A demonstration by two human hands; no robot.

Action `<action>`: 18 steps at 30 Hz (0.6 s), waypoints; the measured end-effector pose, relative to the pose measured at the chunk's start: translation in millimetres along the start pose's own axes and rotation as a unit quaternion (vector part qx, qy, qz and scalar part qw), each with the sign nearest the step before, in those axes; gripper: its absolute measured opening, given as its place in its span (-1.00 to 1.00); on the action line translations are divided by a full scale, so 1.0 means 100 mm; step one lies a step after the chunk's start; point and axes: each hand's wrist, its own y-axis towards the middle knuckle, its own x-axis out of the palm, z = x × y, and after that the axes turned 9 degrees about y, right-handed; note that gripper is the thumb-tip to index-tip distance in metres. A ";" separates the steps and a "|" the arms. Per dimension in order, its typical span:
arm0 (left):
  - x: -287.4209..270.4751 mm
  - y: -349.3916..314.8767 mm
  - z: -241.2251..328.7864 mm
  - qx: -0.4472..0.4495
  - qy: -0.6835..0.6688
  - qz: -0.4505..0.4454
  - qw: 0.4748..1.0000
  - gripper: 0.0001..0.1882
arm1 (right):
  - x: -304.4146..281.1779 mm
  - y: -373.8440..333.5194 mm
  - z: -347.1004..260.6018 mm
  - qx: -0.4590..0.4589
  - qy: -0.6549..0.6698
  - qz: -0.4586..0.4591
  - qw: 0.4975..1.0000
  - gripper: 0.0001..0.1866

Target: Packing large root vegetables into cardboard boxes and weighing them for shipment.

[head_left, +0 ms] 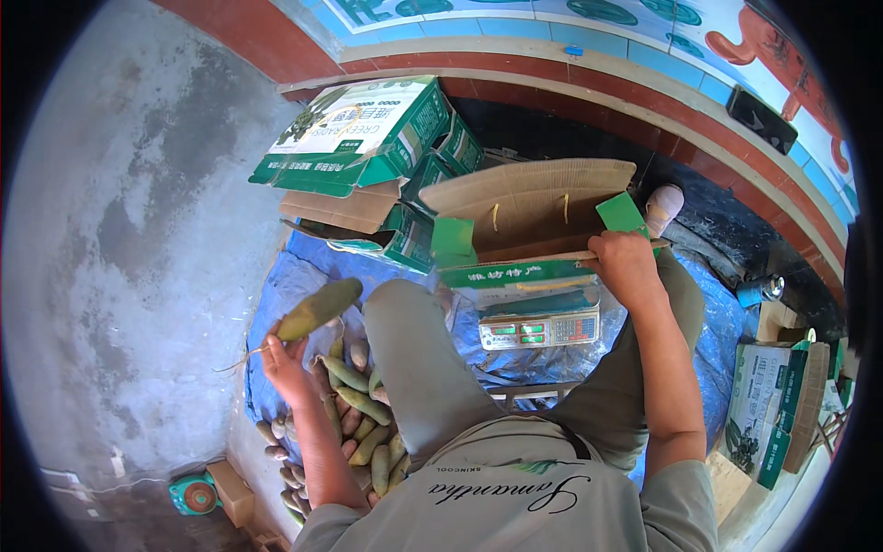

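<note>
A long green radish (320, 309) is in my left hand (287, 363), gripped near its thin root end and raised above the radish pile. Closed on the near rim of an open cardboard box (524, 244) is my right hand (627, 265). That box stands in front of me with its far flap up and two yellow cord handles showing; its bottom is hidden. Beneath it is an electronic scale (540, 329) with lit green displays and a keypad. Several more radishes (371, 442) lie heaped beside my left leg, some partly covered by my arm.
Green-and-white cartons (354, 133) are stacked at the far left. Another carton (763, 405) stands at the right, near a blue can (760, 291). Blue plastic sheeting (294, 276) covers the floor. A grey wall (156, 202) closes off the left; a green round device (195, 495) sits low there.
</note>
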 end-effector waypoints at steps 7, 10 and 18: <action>0.50 -0.03 0.74 0.086 -0.081 -0.083 0.990 -0.54 | -0.03 0.00 0.03 -0.033 0.010 0.022 0.999 -0.90; 0.79 -0.06 0.84 0.079 -0.099 -0.122 0.984 -0.58 | -0.01 -0.02 0.02 -0.050 0.006 0.036 0.998 -0.96; 1.63 -0.30 0.90 0.035 -0.093 -0.308 0.946 -0.61 | -0.02 -0.01 0.04 -0.089 -0.009 0.068 0.994 -0.96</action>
